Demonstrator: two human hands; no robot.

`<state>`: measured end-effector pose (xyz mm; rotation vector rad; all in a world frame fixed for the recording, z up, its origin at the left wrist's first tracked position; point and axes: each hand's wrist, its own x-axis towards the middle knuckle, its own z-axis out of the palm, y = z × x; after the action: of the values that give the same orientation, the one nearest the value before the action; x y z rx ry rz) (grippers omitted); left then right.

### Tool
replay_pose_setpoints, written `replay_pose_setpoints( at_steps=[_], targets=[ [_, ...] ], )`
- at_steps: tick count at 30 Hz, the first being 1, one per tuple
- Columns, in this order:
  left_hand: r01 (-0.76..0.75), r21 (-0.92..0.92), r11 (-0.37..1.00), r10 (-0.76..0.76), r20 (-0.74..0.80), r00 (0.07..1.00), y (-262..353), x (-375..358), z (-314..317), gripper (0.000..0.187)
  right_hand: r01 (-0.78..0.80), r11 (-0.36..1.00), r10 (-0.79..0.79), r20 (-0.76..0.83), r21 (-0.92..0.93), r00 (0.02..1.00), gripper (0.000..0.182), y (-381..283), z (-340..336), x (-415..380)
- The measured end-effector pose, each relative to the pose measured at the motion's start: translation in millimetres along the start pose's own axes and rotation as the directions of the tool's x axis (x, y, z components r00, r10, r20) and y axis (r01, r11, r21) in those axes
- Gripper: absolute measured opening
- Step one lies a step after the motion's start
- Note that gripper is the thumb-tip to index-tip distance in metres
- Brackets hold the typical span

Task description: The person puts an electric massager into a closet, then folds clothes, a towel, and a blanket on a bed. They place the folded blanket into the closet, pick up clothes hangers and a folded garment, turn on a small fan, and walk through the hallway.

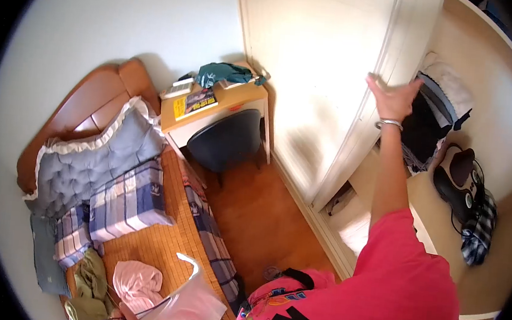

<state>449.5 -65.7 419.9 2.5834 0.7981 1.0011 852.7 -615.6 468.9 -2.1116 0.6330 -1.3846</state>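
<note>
My right hand [395, 100], with a bracelet at the wrist, grips the edge frame of the white wardrobe sliding door [324, 93], thumb and fingers spread around it. Beside that hand, inside the wardrobe, a stack of folded clothes [430, 122] stands on a shelf. My left hand [128, 318] is partly cut off at the bottom edge, its fingers closed near a thin dark rod. Next to it lies a translucent sheet-like piece [187, 305] with a curved white end. What the left hand holds is not clear.
A black-and-beige object with a cord [462, 179] and a checked cloth [480, 229] lie in the wardrobe. Left is a bed [171, 246] with cushions [129, 201], pink cloth [137, 283] and olive cloth [90, 282]. A black chair [226, 139] stands at a desk [237, 98] holding magazines.
</note>
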Motion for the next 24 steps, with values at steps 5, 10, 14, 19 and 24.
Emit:
replay_pose_setpoints(
  at_steps=[5,10,14,19,24],
  targets=[
    [-0.151,-0.270,0.951,0.160,0.011,0.987,33,50,39,0.029,-0.111,0.943,0.029,-0.256,-0.314,0.966,0.148,-40,36,8],
    [-0.264,-0.506,0.821,0.332,0.046,0.942,31,95,87,0.033,-0.099,0.949,0.016,-0.267,-0.298,0.963,0.144,-48,25,4],
    [-0.003,-0.787,0.616,0.270,0.207,0.940,46,128,117,0.031,0.027,0.988,-0.044,-0.112,-0.150,0.993,0.133,-27,19,17],
    [-0.023,-0.848,0.530,0.465,0.267,0.844,79,157,161,0.033,0.225,0.965,-0.218,-0.064,0.134,0.974,0.106,-3,18,30],
    [-0.161,-0.852,0.498,0.712,0.296,0.637,133,179,178,0.032,0.001,0.998,-0.003,0.022,0.069,1.000,0.095,2,-9,23]
  ],
)
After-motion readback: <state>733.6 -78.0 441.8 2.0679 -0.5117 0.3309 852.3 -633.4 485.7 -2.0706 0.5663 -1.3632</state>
